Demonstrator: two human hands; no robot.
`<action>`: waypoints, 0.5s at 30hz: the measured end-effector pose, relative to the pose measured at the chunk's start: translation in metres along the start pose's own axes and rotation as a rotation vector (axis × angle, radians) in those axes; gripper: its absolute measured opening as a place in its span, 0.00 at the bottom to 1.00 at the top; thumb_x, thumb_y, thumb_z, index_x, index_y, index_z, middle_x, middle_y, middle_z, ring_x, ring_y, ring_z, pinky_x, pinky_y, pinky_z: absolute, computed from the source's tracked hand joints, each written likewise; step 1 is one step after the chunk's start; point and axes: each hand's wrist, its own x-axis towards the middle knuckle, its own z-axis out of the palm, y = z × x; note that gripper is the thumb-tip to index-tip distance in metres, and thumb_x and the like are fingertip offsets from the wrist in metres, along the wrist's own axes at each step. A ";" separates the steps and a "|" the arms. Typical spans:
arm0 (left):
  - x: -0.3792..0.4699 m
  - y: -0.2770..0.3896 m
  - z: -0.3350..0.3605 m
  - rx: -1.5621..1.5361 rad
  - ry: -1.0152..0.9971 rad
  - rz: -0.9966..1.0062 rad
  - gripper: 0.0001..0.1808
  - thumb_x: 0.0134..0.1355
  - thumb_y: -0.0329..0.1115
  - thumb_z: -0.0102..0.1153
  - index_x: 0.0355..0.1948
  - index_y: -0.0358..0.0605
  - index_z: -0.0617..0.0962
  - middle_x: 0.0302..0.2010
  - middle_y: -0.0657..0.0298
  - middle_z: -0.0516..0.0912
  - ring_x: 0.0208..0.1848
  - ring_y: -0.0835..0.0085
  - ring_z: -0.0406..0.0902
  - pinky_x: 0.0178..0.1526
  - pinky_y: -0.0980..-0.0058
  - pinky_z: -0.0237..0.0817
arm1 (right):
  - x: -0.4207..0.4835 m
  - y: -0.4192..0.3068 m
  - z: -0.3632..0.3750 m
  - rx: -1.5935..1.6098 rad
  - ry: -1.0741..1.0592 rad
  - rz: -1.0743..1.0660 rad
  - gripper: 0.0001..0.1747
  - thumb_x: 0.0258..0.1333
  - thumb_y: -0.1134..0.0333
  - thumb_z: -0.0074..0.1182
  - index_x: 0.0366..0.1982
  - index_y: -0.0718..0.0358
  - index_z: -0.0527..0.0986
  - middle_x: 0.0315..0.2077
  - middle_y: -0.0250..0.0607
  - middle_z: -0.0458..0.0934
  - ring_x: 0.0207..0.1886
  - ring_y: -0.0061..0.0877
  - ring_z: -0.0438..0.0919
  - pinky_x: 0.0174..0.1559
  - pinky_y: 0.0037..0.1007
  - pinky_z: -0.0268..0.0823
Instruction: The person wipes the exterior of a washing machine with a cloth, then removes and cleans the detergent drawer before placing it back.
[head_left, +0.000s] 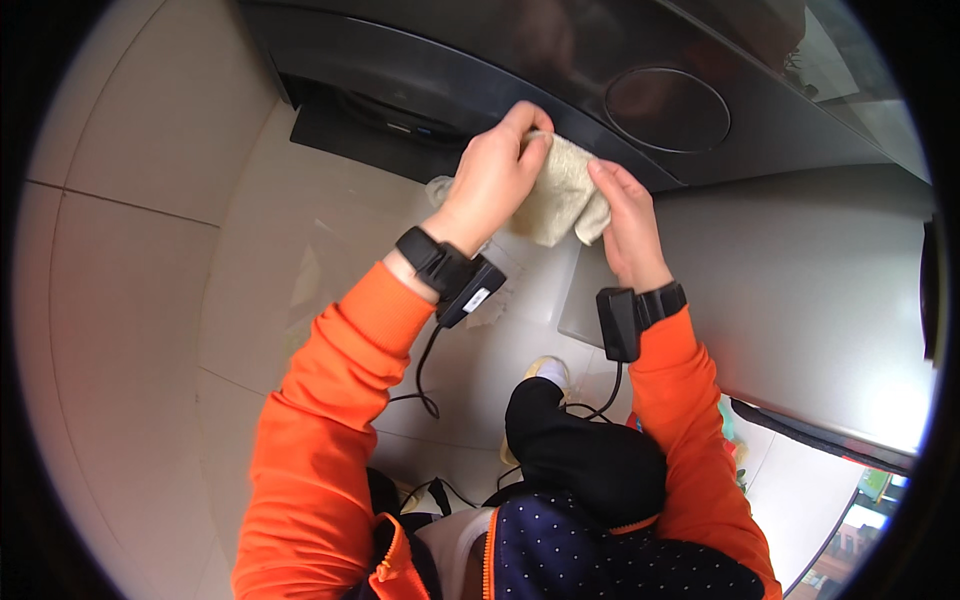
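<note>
A pale, cream-coloured cloth (559, 191) hangs between my two hands, its lower right corner folded over. My left hand (495, 165) pinches its upper left edge between thumb and fingers. On the right side, my right hand (626, 210) grips the cloth with the thumb on top. Both hands are close in front of a dark glossy appliance front (450, 67), which carries a round outlined panel (667, 110). Whether the cloth touches that front, I cannot tell.
Beneath the appliance front lies a dark recess with a flat black panel (352, 142). A grey metallic cabinet (780, 285) stands at the right. Below are pale floor tiles (247, 315), with a crumpled translucent thing (437, 190) behind my left wrist. Cables (427, 375) trail from both wrist devices.
</note>
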 end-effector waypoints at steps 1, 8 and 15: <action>0.005 -0.002 0.005 -0.054 0.040 -0.077 0.06 0.67 0.31 0.50 0.39 0.43 0.77 0.23 0.69 0.73 0.26 0.81 0.70 0.31 0.79 0.63 | 0.005 0.001 0.001 0.093 -0.011 -0.004 0.16 0.64 0.64 0.56 0.47 0.69 0.75 0.41 0.37 0.80 0.44 0.19 0.78 0.48 0.22 0.67; 0.022 -0.007 0.044 -0.172 0.005 0.131 0.13 0.57 0.21 0.47 0.39 0.38 0.81 0.41 0.52 0.80 0.45 0.58 0.79 0.50 0.68 0.70 | 0.027 -0.004 -0.011 0.508 0.124 0.143 0.20 0.69 0.62 0.46 0.55 0.69 0.70 0.52 0.42 0.76 0.57 0.31 0.75 0.61 0.33 0.65; 0.003 -0.005 0.068 0.321 0.108 0.380 0.19 0.54 0.24 0.55 0.49 0.41 0.80 0.54 0.58 0.76 0.54 0.57 0.74 0.55 0.65 0.67 | 0.024 -0.013 -0.016 0.563 0.225 0.107 0.19 0.70 0.63 0.41 0.54 0.67 0.70 0.53 0.41 0.77 0.58 0.33 0.74 0.62 0.35 0.64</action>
